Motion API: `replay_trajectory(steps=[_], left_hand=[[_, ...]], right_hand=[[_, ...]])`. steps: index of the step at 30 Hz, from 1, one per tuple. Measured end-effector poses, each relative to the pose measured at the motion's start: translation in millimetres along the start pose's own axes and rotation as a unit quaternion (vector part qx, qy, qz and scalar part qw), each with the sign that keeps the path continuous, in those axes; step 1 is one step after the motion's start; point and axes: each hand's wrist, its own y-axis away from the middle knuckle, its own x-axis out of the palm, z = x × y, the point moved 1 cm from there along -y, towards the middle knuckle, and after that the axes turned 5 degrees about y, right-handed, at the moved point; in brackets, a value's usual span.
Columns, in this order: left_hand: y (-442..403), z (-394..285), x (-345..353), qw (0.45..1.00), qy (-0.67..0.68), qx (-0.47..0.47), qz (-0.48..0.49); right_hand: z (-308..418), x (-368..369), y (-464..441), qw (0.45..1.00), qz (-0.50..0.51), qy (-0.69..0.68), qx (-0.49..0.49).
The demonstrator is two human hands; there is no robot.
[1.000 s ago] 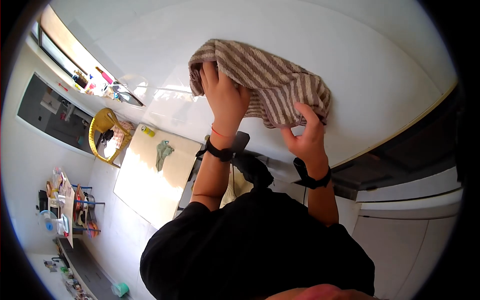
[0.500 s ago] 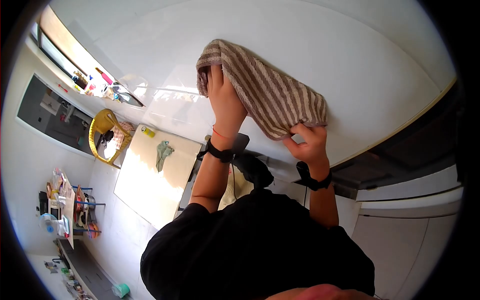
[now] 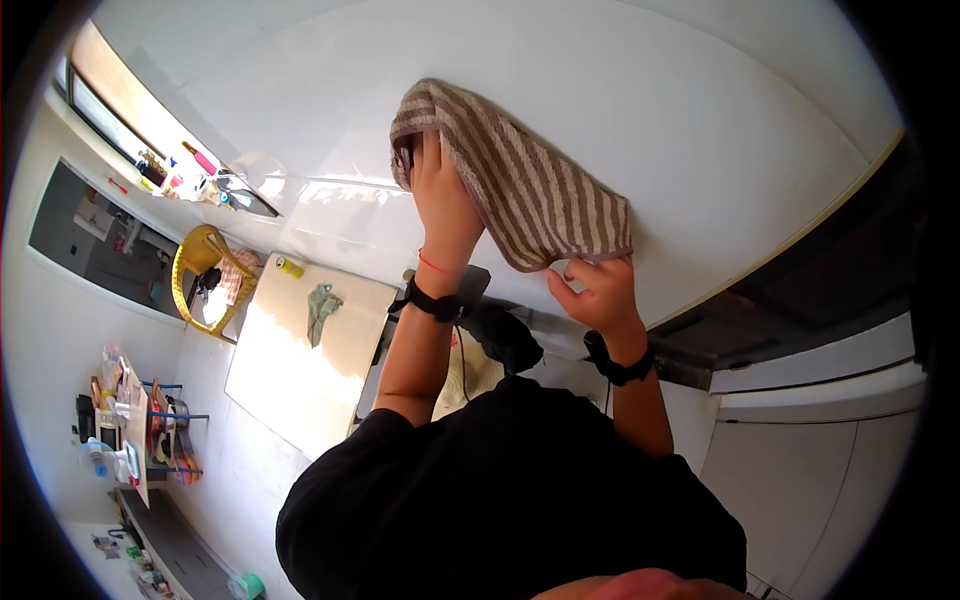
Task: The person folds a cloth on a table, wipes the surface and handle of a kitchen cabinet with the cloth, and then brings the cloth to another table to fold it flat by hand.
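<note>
A brown-and-beige striped towel (image 3: 530,185) is spread slantwise in front of a white wall (image 3: 700,130). My left hand (image 3: 443,205) holds its upper left end, with the fingertips tucked under the folded cloth and hidden there. At the lower right end, my right hand (image 3: 603,297) has its curled fingers at the towel's edge, the thumb standing a little apart from them. Both wrists wear black bands, and a thin red string circles the left one.
Below left stands a pale table (image 3: 290,350) with a green cloth (image 3: 322,310) and a yellow-green can (image 3: 289,267) on it. Beyond it is a yellow chair (image 3: 205,280). A dark recessed band (image 3: 800,280) runs along the right. A cluttered side table (image 3: 135,425) is far left.
My right hand and the towel's right end have shifted slightly left and down. My left hand stays almost where it was, under the upper fold.
</note>
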Motion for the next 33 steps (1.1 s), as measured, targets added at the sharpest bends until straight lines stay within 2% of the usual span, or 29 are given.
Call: replay_trajectory(steps=[4, 5, 9, 13, 19, 22, 23, 26, 30, 32, 33], left_hand=[[19, -13, 3, 0.999, -0.005, -0.031, 0.023], [17, -14, 2, 0.999, 0.029, -0.033, 0.010], [-9, -11, -7, 1.000, 0.022, -0.018, 0.001], [-12, -15, -6, 0.999, 0.015, -0.031, -0.008], [26, -15, 6, 0.999, 0.030, -0.039, 0.023], [5, -21, 3, 0.997, 0.061, -0.029, 0.022], [-5, -22, 5, 0.997, 0.071, -0.008, 0.014], [-29, -44, 12, 0.996, 0.079, 0.002, -0.035], [-5, -55, 24, 0.998, 0.053, 0.024, 0.024], [15, -68, 27, 0.990, 0.124, -0.035, 0.063], [36, -56, 41, 0.990, 0.100, -0.041, 0.094]], right_hand=[[-11, 18, 2, 0.995, -0.052, 0.089, 0.009], [-15, 20, 4, 0.992, -0.061, 0.110, 0.013], [-16, 7, -11, 0.978, -0.069, 0.199, 0.000], [-13, -6, -36, 0.974, -0.097, 0.202, 0.011], [-9, 4, -27, 0.979, -0.062, 0.197, 0.003], [-13, 1, -33, 0.983, -0.043, 0.178, 0.013], [-13, 0, -33, 0.984, -0.021, 0.161, 0.072], [-12, -20, -53, 0.982, -0.063, 0.174, 0.034], [-13, -34, -48, 0.979, -0.101, 0.169, 0.043], [-12, -33, -33, 0.982, -0.132, 0.133, 0.021], [-15, -31, -24, 0.990, -0.115, 0.077, 0.036]])
